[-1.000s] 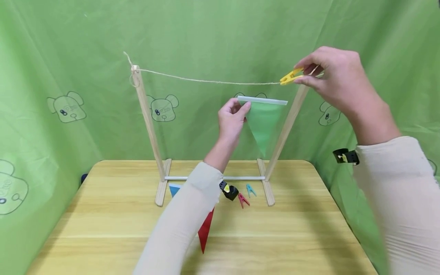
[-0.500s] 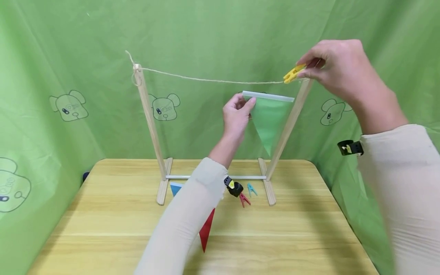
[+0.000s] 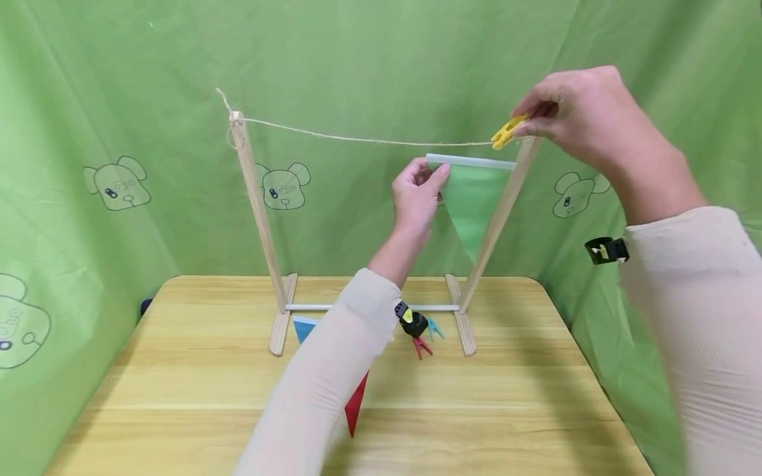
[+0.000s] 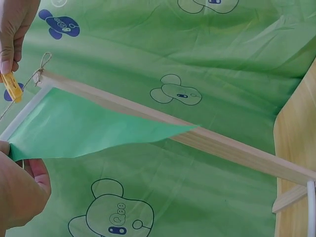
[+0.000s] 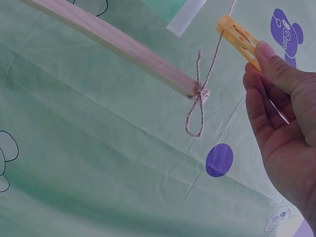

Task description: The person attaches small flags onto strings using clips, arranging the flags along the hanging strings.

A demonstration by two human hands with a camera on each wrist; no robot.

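Observation:
My left hand [image 3: 418,198] pinches a green triangular pennant [image 3: 474,201] near the left end of its white top strip. The pennant hangs point down just below the string [image 3: 357,139], its right end overlapping the right wooden post [image 3: 497,211] in the head view. My right hand [image 3: 571,116] pinches a yellow clothespin [image 3: 508,131] by its handle ends. In the right wrist view, the nose of the clothespin [image 5: 232,29] is at the string, a short way from the knot on the post. Between that clothespin and the white strip [image 5: 185,17] a gap shows.
The left post [image 3: 256,205] and a white crossbar [image 3: 437,308] complete the stand. On the wooden table [image 3: 476,410] lie a blue pennant [image 3: 303,326] and a red pennant [image 3: 355,410], both partly behind the left sleeve. Near the crossbar lie a pink clothespin [image 3: 422,348] and a light-blue clothespin [image 3: 435,328].
My left hand has carried the green pennant up and to the right, closer to the string and right post. The right hand has risen slightly, and the yellow clothespin has tilted more steeply.

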